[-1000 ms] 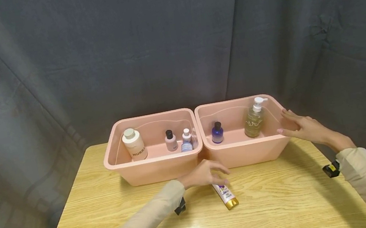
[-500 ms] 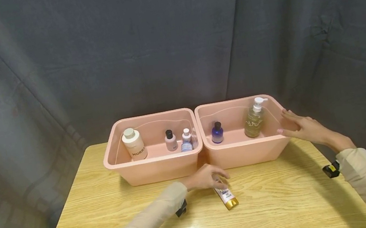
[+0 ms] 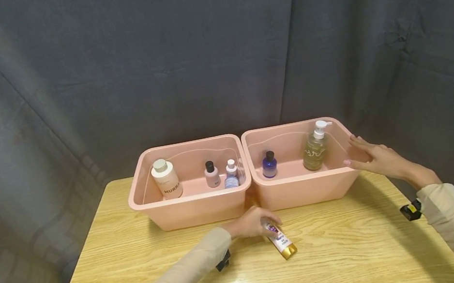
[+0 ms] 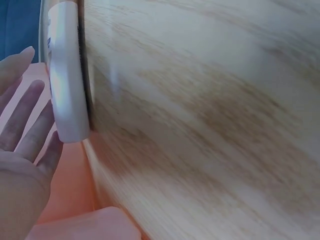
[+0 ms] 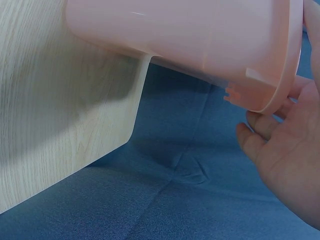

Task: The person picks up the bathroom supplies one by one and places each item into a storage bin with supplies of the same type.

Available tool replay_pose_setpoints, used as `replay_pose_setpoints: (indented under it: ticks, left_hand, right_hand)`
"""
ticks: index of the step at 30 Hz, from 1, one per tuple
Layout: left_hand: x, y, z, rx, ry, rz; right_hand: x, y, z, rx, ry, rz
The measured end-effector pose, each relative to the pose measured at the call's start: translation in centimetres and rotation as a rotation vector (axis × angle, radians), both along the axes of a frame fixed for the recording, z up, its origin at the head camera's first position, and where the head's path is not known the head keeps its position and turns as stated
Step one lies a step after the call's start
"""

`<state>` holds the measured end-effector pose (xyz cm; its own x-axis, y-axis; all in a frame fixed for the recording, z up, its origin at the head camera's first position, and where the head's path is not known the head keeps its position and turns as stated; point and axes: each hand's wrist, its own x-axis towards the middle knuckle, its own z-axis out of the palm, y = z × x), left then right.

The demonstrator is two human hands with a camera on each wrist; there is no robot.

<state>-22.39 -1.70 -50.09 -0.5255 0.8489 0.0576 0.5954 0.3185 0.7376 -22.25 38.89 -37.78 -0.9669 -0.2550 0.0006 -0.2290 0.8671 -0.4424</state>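
Note:
A white tube with purple print and a gold cap (image 3: pixel 282 242) lies on the wooden table. My left hand (image 3: pixel 251 223) is over the tube's far end, thumb and forefinger to either side. In the left wrist view, the fingers of the left hand (image 4: pixel 30 135) look fairly straight beside the tube (image 4: pixel 68 80), its lower end at the fingertips. My right hand (image 3: pixel 381 161) rests on the right pink bin's (image 3: pixel 305 191) outer corner, fingers extended. In the right wrist view, the right hand (image 5: pixel 295 150) touches the bin's rim (image 5: pixel 287 60); some fingertips hang below it.
A left pink bin (image 3: pixel 198 212) adjoins the right one. Inside stand a white bottle (image 3: pixel 166 180), a black-capped bottle (image 3: pixel 212 175) and small white-and-blue containers (image 3: pixel 231 175). The right bin holds a blue bottle (image 3: pixel 270 167) and a pump bottle (image 3: pixel 315 150). Dark curtains (image 3: pixel 197 58) hang behind.
My left hand has come slightly nearer me and its thumb and forefinger have closed in around the tube, which has shifted very slightly. My right hand has stayed on the bin.

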Motion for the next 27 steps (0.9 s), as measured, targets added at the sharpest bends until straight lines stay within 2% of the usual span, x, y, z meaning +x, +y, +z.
replay_pose_setpoints:
  ticks: [3,11,19,27]
  left_hand:
    - [0.04,-0.15,-0.18,-0.008,-0.035,0.010]
    - [-0.27,-0.60,-0.65,0.009,0.052,-0.022]
    - [-0.41,-0.90,-0.81,-0.023,0.088,-0.045]
    - [-0.53,-0.97,-0.83,-0.083,0.101,-0.030]
  right_hand:
    - [-0.02,0.02,0.00,0.003,0.006,0.006]
    - [-0.02,0.02,0.02,-0.002,0.003,0.005]
    - [0.08,-0.08,0.03,-0.013,-0.004,0.003]
    - [0.14,-0.08,0.01,0.000,0.009,0.008]
